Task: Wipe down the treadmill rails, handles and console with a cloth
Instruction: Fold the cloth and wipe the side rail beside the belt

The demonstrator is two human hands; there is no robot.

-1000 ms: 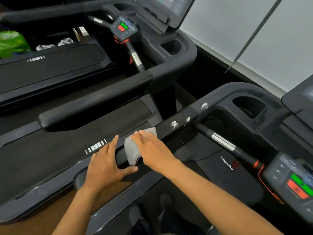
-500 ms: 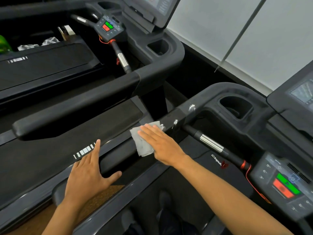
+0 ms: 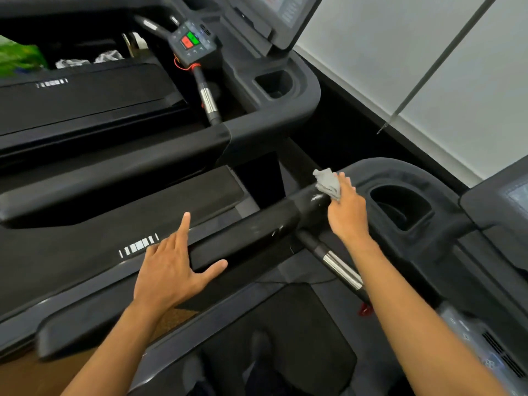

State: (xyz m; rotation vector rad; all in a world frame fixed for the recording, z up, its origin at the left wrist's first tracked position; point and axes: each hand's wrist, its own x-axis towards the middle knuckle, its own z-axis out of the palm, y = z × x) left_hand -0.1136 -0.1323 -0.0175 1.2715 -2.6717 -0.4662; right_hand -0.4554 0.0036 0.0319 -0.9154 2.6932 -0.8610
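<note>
I stand on a black treadmill whose left side rail (image 3: pixel 251 232) runs from lower left up to the console housing. My right hand (image 3: pixel 347 212) is shut on a crumpled grey cloth (image 3: pixel 328 182) and presses it on the rail's upper end, beside the cup holder (image 3: pixel 400 207). Wet smears show on the rail just below the cloth. My left hand (image 3: pixel 168 270) lies flat on the rail lower down, fingers spread, holding nothing. A chrome-banded handle bar (image 3: pixel 337 267) passes under my right forearm. The console screen (image 3: pixel 517 195) is at the right edge.
A second treadmill stands to the left with its own rail (image 3: pixel 114 184), handle bar (image 3: pixel 207 98), red and green button panel (image 3: pixel 191 41) and belt (image 3: pixel 85 252). A white wall (image 3: pixel 428 67) is at the upper right. A green bag (image 3: pixel 17 57) lies far left.
My right hand slid the cloth up the rail from its middle to the upper end near the cup holder, bunching the cloth. My left hand stayed flat on the rail.
</note>
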